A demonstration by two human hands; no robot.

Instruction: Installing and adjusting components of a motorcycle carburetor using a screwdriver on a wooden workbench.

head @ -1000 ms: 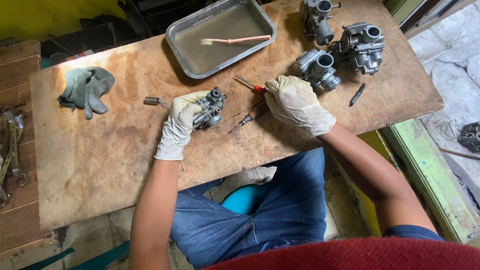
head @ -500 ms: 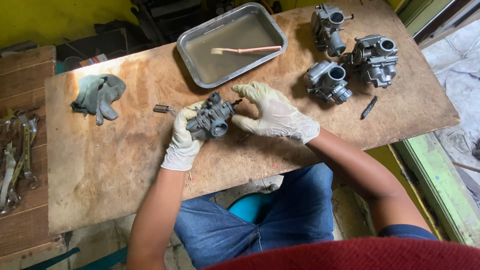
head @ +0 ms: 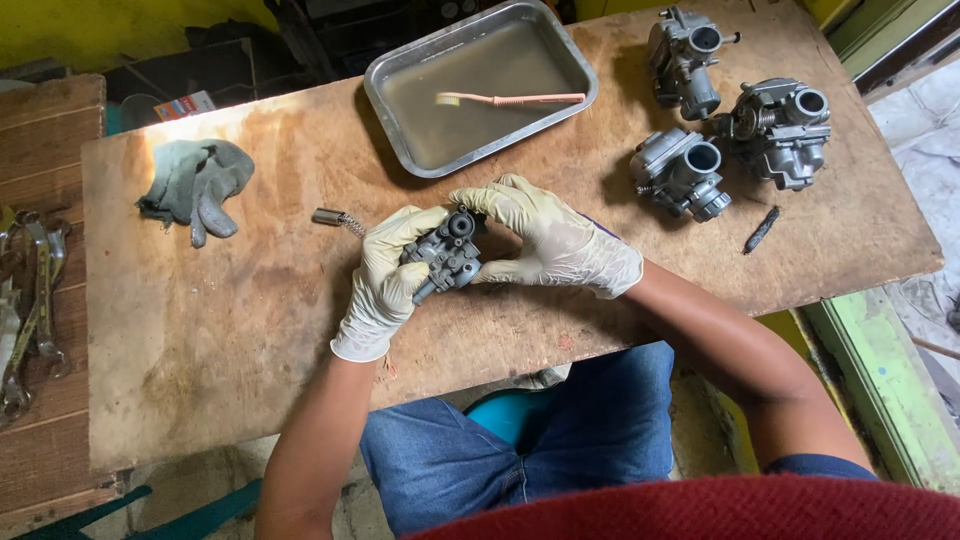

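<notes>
Both of my hands wear pale latex gloves and hold a dark grey carburetor [head: 447,255] just above the middle of the wooden board table [head: 240,330]. My left hand [head: 385,280] grips its left side from below. My right hand [head: 545,240] wraps the right side, fingers curled over the top. A small metal part with a spring [head: 337,219] lies on the board just left of my hands.
A metal tray [head: 575,75] with murky liquid and a pink toothbrush [head: 510,98] sits at the back. Three more carburetors [head: 680,172] stand at the right, a dark pin [head: 761,229] near them. A grey cloth glove [head: 195,185] lies at the left; wrenches [head: 30,300] rest on a side bench.
My right hand left the screwdriver on the board and joined the left on the carburetor. The carburetor has been lifted and turned between both hands.
</notes>
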